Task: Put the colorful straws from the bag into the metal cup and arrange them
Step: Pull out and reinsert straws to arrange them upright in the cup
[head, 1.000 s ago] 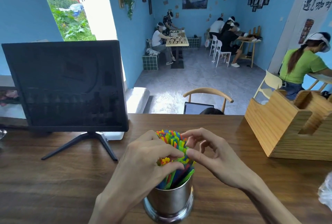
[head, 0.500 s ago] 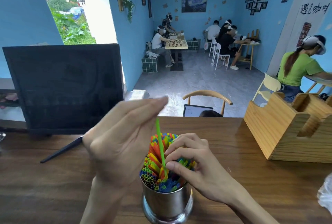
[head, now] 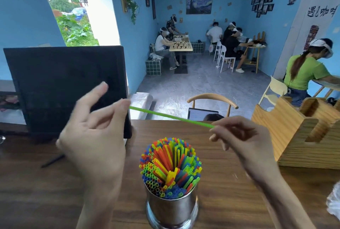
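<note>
I see a dark brown wooden desk [head: 230, 201] filling the lower view. On its far left stands a black flat monitor [head: 66, 89] on a thin black stand, screen dark. At the right edge sits a light pine wooden organiser box [head: 287, 136] with cut-out slots. Near the front centre of the desk stands the shiny cylindrical metal cup [head: 172, 208], upright, packed with the bundle of colourful plastic straws [head: 170, 166] in red, orange, yellow, green and blue, fanned out above the rim. My left hand [head: 95, 133] is raised left of the cup, in front of the monitor; its grip pinches one end of a single thin green straw [head: 171, 117] between thumb and finger, other fingers loosely spread. My right hand [head: 241, 140] is up right of the cup; its grip pinches the other end of the same straw, fingers curled. That straw runs nearly level between both hands, above the bundle and clear of it. A crinkled clear plastic bag [head: 334, 204] shows at the lower right edge, mostly cut off.
</note>
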Available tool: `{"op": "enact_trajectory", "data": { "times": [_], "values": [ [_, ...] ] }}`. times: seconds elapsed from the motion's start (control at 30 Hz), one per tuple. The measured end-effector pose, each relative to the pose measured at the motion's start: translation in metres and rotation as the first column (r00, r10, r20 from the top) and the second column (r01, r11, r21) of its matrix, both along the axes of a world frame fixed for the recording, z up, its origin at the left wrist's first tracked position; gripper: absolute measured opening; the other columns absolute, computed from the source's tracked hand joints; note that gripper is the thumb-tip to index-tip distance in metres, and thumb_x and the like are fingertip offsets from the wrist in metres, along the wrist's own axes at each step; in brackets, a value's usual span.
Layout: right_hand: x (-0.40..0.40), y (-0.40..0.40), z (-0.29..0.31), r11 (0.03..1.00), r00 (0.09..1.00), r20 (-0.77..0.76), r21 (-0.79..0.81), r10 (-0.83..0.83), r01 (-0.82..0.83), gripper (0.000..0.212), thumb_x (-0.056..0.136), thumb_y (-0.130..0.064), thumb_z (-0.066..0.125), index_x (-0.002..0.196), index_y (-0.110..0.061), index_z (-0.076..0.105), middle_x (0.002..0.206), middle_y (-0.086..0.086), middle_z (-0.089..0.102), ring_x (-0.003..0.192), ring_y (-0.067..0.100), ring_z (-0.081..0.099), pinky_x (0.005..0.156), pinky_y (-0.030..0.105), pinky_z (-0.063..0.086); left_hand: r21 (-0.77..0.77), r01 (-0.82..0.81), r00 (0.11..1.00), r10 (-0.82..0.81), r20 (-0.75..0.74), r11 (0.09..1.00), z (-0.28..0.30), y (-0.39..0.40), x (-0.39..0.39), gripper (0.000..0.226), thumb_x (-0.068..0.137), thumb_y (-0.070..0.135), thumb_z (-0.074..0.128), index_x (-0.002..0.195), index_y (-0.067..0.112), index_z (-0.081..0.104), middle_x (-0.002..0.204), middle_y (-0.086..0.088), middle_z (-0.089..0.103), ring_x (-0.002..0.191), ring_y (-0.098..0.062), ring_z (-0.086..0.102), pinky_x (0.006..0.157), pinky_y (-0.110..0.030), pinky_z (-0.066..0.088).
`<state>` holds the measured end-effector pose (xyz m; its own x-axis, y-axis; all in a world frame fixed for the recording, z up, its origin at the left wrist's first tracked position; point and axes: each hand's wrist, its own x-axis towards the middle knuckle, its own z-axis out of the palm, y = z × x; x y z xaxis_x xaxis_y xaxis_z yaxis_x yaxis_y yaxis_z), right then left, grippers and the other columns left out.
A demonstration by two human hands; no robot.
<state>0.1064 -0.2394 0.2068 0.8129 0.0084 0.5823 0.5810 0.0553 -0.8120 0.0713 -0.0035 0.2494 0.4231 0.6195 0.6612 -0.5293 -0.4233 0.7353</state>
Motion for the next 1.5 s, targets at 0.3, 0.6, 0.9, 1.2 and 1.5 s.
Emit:
{"op": "enact_trajectory", "data": {
  "times": [0.3, 0.6, 0.9, 1.2, 1.5],
  "values": [
    [0.006, -0.002, 0.029, 0.958, 0.989, 0.108, 0.278, -0.097, 0.064, 0.023, 0.077, -0.033, 0.086, 0.099, -0.028, 0.079, 0.084, -0.004, 0.077, 0.076, 0.02, 0.077, 0.065, 0.023, 0.058, 0.076, 0.581, 0.493, -0.276, -0.825, 0.81, -0.026, -0.001, 0.003, 0.011, 0.085, 0.033, 0.081, 0.093, 0.041, 0.077, 0.067, 0.014, 0.075, 0.072, 0.005, 0.07, 0.083, -0.033, 0.059],
    [0.005, 0.036, -0.014, 0.916, 0.994, 0.106, -0.399, 0.008, 0.035, 0.011, 0.077, -0.029, 0.089, 0.081, -0.026, 0.08, 0.082, -0.016, 0.075, 0.077, 0.008, 0.07, 0.07, 0.019, 0.051, 0.329, 0.426, 0.655, -0.037, -0.755, 0.843, -0.043, 0.008, 0.035, 0.012, 0.091, 0.041, 0.072, 0.085, 0.051, 0.072, 0.075, 0.021, 0.064, 0.076, 0.016, 0.058, 0.062, -0.015, 0.04],
    [0.009, 0.034, -0.03, 0.786, 1.0, 0.003, -0.618, -0.026, 0.023, 0.007, 0.083, -0.04, 0.083, 0.085, -0.033, 0.08, 0.092, -0.017, 0.065, 0.098, 0.011, 0.06, 0.078, 0.016, 0.041, 0.394, 0.536, 0.602, -0.01, -0.799, 0.747, -0.057, 0.002, 0.057, 0.013, 0.097, 0.044, 0.065, 0.096, 0.043, 0.078, 0.073, 0.028, 0.061, 0.074, 0.014, 0.055, 0.063, -0.01, 0.036],
    [0.011, 0.034, -0.028, 0.842, 0.999, -0.022, -0.539, -0.033, 0.016, 0.016, 0.088, -0.048, 0.073, 0.09, -0.033, 0.08, 0.097, -0.017, 0.067, 0.104, 0.012, 0.062, 0.081, 0.018, 0.044, 0.37, 0.445, 0.704, -0.063, -0.707, 0.815, -0.051, 0.007, 0.058, 0.011, 0.081, 0.051, 0.079, 0.073, 0.043, 0.077, 0.085, 0.022, 0.07, 0.094, 0.0, 0.059, 0.077, -0.029, 0.044],
    [0.022, 0.049, -0.027, 0.783, 0.998, -0.056, -0.62, 0.026, -0.055, 0.037, 0.096, -0.059, 0.056, 0.133, -0.059, 0.051, 0.125, -0.036, 0.06, 0.125, -0.01, 0.049, 0.106, 0.023, 0.039, 0.278, 0.502, 0.854, -0.419, -0.308, 0.819, -0.026, -0.011, 0.034, 0.011, 0.096, 0.022, 0.071, 0.092, 0.032, 0.071, 0.083, 0.018, 0.073, 0.075, -0.002, 0.072, 0.065, -0.008, 0.05]
  ]
}}
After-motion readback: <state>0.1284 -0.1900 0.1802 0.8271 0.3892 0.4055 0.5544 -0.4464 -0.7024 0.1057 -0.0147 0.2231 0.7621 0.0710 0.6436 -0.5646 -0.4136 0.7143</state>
